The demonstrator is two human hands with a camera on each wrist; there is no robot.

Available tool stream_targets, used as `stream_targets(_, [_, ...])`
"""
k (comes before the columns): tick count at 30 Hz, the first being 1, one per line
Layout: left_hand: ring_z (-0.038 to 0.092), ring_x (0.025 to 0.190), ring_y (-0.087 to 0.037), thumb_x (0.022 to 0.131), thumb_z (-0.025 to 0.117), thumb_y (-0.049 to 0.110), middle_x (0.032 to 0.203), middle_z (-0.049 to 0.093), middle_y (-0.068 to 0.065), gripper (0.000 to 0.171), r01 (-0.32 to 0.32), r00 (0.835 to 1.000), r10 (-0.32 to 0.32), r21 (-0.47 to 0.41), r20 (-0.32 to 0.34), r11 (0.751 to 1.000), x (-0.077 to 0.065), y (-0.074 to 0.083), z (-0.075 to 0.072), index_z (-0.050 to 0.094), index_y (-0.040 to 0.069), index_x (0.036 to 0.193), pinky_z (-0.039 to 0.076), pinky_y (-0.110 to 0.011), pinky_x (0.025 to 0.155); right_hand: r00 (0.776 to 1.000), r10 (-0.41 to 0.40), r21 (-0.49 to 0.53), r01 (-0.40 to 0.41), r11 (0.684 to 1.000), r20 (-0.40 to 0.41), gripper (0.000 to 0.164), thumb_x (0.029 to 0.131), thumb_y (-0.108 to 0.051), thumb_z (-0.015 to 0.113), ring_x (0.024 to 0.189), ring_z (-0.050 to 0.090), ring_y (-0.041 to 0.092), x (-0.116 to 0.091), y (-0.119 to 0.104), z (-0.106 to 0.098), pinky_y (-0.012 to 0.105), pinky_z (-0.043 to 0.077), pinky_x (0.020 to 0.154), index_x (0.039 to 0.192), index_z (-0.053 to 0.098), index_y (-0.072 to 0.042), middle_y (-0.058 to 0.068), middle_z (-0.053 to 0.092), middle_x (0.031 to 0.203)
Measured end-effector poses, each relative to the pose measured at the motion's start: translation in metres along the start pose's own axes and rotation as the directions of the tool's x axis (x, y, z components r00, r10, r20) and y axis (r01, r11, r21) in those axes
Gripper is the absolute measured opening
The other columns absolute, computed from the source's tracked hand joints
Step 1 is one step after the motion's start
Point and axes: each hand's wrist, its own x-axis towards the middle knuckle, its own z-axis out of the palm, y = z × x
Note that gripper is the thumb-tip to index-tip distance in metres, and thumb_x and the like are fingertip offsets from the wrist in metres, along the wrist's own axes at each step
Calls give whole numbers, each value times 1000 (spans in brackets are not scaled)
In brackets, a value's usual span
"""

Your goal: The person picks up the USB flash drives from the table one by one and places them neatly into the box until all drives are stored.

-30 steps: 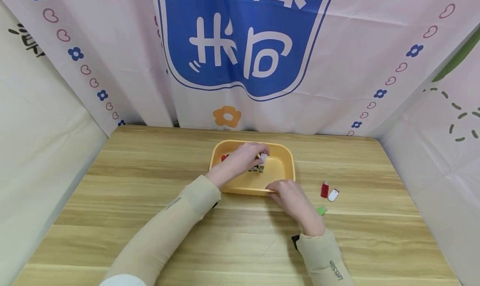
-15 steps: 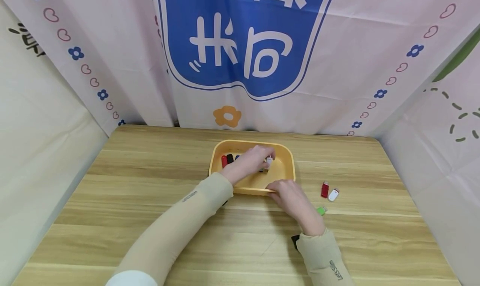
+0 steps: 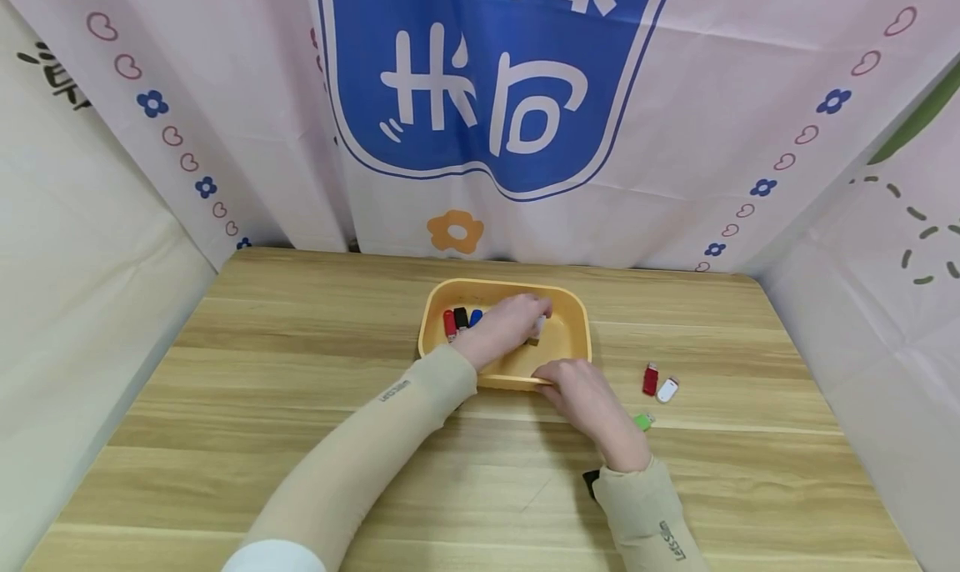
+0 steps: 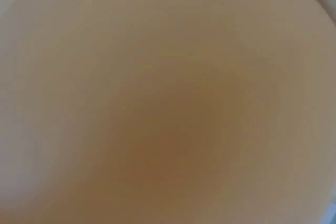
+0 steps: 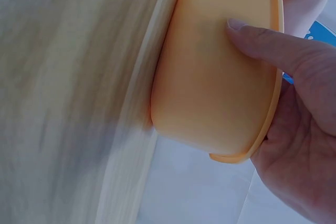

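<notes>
A yellow plastic tray [image 3: 566,343] stands on the table, with several USB flash drives inside. My left hand [image 3: 506,326] reaches into it and pinches a white USB flash drive [image 3: 539,328], its metal plug pointing down toward me. Left of that hand lie a red flash drive [image 3: 449,323], a black one [image 3: 461,317] and a blue one [image 3: 476,317]; the hand hides others. At the near right rim, my right hand [image 3: 581,393] grips the tray. In the right wrist view its thumb presses the outer wall [image 5: 220,82]. Blur fills the left wrist view.
On the wooden table [image 3: 750,472], right of the tray, lie a dark red flash drive [image 3: 650,379], a white one [image 3: 667,389] and a green one [image 3: 642,422]. A printed curtain [image 3: 675,180] hangs behind the table's far edge.
My left hand has moved right inside the tray with the white flash drive, uncovering the red, black and blue ones. The right hand stays on the rim.
</notes>
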Motion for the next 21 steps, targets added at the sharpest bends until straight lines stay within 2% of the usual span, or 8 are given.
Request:
stream_targets(7, [62, 111, -20, 92, 72, 14, 127, 60, -10, 39, -29, 999, 37, 197, -37, 980, 1, 2, 4, 61, 8, 129, 54, -30, 96, 1000, 3, -6, -3, 1000, 6, 8, 87, -11, 75, 71, 62, 5, 1, -1, -1, 28, 51, 64, 80, 75, -14, -5, 73, 79])
stream_targets(11, [60, 116, -21, 92, 73, 19, 129, 58, -10, 40, -21, 998, 35, 261, -51, 965, 1, 2, 6, 63, 10, 130, 53, -29, 99, 1000, -1, -5, 1, 1000, 4, 9, 87, -10, 75, 70, 61, 4, 1, 0, 0, 27, 50, 64, 79, 74, -15, -6, 72, 78])
stream_targets(16, [60, 117, -23, 93, 72, 23, 129, 61, -8, 41, -26, 997, 45, 303, -56, 953, 0, -1, 7, 61, 10, 130, 54, -31, 97, 1000, 6, -9, -6, 1000, 5, 8, 87, -11, 75, 71, 63, 5, 1, 0, 0, 28, 51, 65, 80, 74, -15, -6, 72, 79])
stream_targets(21, [61, 113, -23, 94, 70, 22, 122, 65, -7, 34, -37, 997, 56, 314, -52, 949, 0, -3, 8, 60, 9, 124, 53, -31, 97, 1000, 10, -9, -10, 1000, 7, 8, 86, -10, 76, 72, 63, 5, 1, 0, 0, 29, 52, 66, 81, 75, -15, -6, 73, 79])
